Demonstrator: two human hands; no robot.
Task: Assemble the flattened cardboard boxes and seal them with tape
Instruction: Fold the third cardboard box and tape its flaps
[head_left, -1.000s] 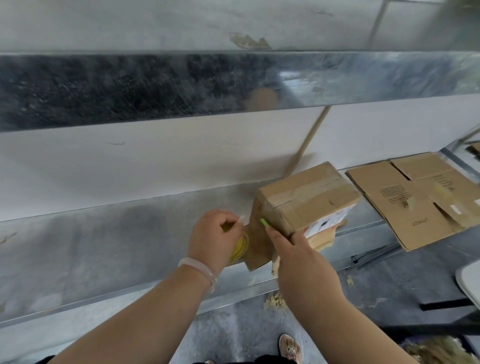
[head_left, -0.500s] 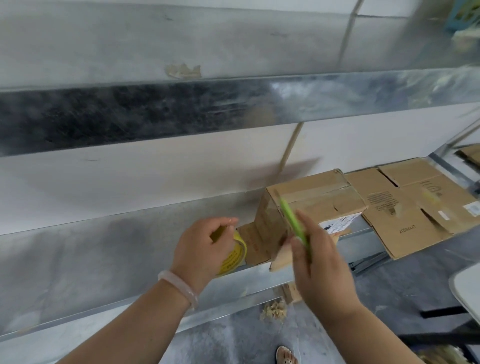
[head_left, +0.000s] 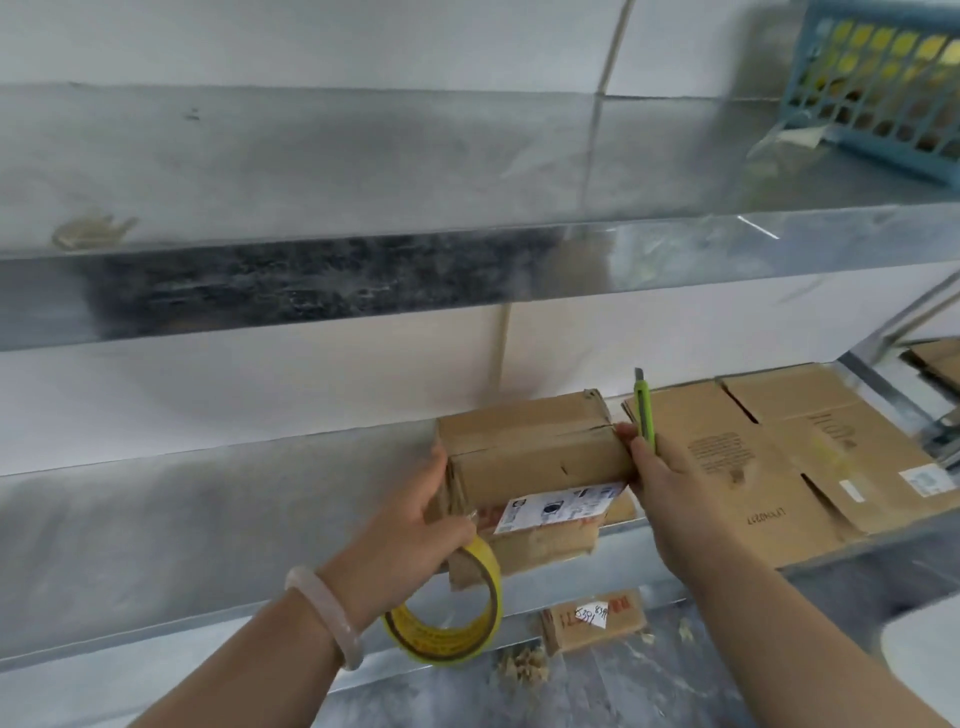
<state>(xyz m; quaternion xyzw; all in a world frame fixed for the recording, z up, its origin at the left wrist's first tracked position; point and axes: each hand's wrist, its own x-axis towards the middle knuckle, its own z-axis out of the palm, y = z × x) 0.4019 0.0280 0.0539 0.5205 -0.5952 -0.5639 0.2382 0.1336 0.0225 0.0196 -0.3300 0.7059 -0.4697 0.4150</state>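
Wrist of the L arm is nearest, w/ a pale pink bangle on it. Just past it a yellow roll of packing tape hangs from the L hand. The fingers curl thru the roll's hole and grip it, and the thumb lies against the left end of the small brown cardboard box. Roll sits low-left of the box and overlaps its bottom corner in view; can't tell if they touch. On the grey floor below the shelf edge lie a small cardboard piece w/ red print and a white tag and pale scraps beside it.

Box lies near the front of the lower galvanised metal shelf, directly btwn the two hands. It is closed, top flaps meeting in a seam, w/ a white shipping label on its near face. R hand is at the box's right end, fingertips touching the edge by the seam. It pinches a lime-green utility knife, blade end pointing up and away, clear of the box.

Just right of that hand, a stack of flattened brown cardboard boxes lies flat on the same shelf. Behind is a white wall. Above runs an upper metal shelf, w/ a blue plastic lattice basket at its far right. Yellow items sit inside it, too blurred to ID.
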